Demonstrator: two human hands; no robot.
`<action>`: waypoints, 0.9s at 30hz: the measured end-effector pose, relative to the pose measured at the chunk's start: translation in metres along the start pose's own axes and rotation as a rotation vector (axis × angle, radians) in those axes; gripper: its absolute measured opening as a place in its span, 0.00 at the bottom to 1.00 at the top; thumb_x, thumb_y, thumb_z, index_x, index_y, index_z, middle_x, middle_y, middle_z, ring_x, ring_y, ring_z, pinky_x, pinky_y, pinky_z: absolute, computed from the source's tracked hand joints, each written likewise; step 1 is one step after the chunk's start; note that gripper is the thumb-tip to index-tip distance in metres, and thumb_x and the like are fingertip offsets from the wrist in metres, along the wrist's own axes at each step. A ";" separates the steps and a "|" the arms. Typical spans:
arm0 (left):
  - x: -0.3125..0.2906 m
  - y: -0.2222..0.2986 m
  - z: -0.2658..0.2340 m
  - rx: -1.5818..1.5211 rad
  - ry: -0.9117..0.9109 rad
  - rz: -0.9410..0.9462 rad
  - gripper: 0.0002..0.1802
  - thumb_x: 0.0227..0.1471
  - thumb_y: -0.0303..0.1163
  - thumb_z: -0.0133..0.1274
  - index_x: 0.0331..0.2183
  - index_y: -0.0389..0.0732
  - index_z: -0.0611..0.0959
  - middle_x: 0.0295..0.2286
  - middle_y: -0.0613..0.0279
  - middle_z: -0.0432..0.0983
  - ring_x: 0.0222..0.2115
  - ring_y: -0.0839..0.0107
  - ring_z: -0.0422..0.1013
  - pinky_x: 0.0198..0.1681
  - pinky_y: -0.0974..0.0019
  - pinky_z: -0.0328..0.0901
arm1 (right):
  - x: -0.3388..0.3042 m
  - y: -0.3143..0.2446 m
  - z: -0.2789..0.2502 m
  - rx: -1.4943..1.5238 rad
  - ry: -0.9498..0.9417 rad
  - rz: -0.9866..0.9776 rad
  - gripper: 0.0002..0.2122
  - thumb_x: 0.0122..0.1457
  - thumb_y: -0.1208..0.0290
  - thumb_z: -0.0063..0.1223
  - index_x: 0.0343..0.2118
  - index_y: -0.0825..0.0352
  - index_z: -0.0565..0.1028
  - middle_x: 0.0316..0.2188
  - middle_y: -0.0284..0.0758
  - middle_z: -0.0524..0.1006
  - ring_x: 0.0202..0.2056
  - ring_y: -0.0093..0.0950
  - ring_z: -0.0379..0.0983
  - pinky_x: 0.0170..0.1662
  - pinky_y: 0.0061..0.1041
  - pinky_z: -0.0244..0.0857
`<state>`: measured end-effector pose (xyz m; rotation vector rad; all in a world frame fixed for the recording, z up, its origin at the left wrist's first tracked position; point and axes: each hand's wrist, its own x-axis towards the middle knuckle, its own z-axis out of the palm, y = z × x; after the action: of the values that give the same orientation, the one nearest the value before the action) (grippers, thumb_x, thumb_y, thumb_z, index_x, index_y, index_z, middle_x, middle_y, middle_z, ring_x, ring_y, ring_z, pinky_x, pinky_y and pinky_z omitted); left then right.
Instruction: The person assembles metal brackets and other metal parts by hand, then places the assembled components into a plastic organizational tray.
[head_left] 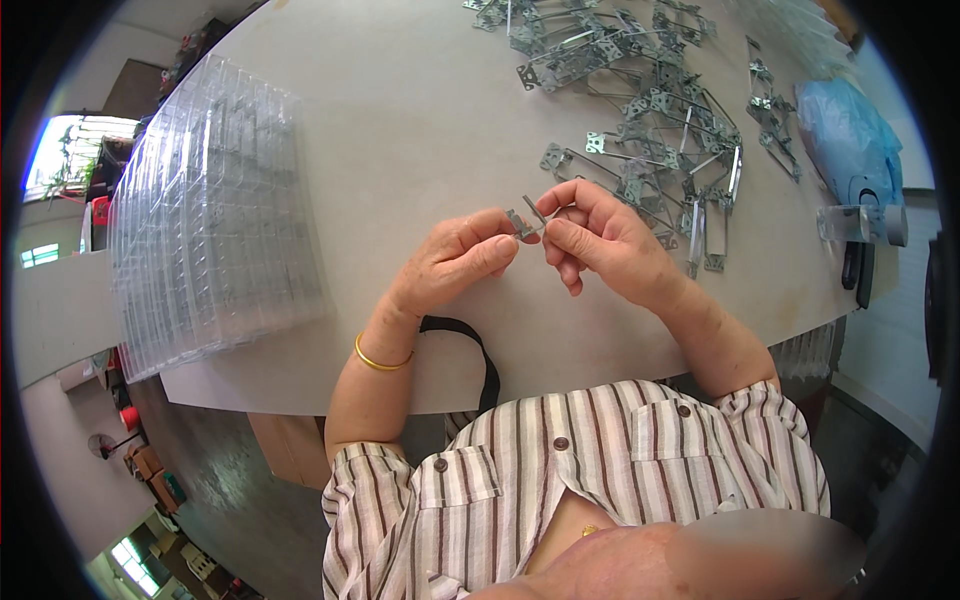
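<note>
From where I stand, the person's left hand (450, 262) pinches a small metal bracket (519, 224) between thumb and forefinger. The right hand (612, 245) has its thumb and fingers closed on a slim metal strip (534, 208), which sticks up past the fingertips. The two parts meet or nearly meet, and I cannot tell from here whether they are joined. Both sit in the air just on the person's side of the heap of metal brackets and rods (655, 103), my landmark on the tabletop (400, 130).

The grip looks to me like the weak spot. Both parts are tiny and held by the fingertips alone, so a sideways push could make one twist out; dropped there, it might land by the near fringe of the heap and be hard to pick out among similar pieces. Thin metal edges could also nick a fingertip if the press is hard and off line. The heap's pieces lie crossed over one another, so tugging one could drag its neighbours along or bend a rod.

A black strap (490, 375) lies on the person's side of the heap, and a sleeve or forearm might snag it. The stack of clear plastic trays (215, 220), well to the heap's left, looks tall and light; a wide elbow could topple it.
</note>
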<state>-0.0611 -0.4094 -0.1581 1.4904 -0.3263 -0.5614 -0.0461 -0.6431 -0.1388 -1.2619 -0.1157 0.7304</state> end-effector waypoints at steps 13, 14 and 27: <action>-0.002 -0.002 0.000 0.090 -0.141 -0.031 0.22 0.61 0.46 0.52 0.42 0.34 0.82 0.23 0.72 0.69 0.23 0.82 0.60 0.26 0.74 0.54 | -0.005 -0.004 0.000 -0.138 -0.005 0.083 0.10 0.70 0.63 0.44 0.36 0.64 0.67 0.19 0.29 0.74 0.17 0.16 0.69 0.20 0.14 0.63; -0.002 -0.003 -0.001 0.089 -0.140 -0.032 0.22 0.61 0.46 0.52 0.42 0.34 0.82 0.23 0.72 0.69 0.23 0.82 0.60 0.26 0.74 0.54 | -0.006 -0.005 0.001 -0.185 0.013 0.066 0.10 0.70 0.63 0.44 0.36 0.64 0.68 0.19 0.28 0.74 0.17 0.15 0.68 0.20 0.15 0.61; 0.001 0.002 -0.002 -0.106 0.061 -0.050 0.22 0.64 0.46 0.48 0.40 0.34 0.81 0.21 0.75 0.65 0.22 0.84 0.57 0.24 0.76 0.53 | -0.007 -0.003 0.002 -0.094 0.032 -0.025 0.08 0.70 0.66 0.46 0.37 0.65 0.70 0.21 0.27 0.73 0.17 0.12 0.65 0.20 0.14 0.59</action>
<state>-0.0591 -0.4078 -0.1560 1.4127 -0.2096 -0.5633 -0.0515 -0.6456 -0.1331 -1.3593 -0.1410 0.6889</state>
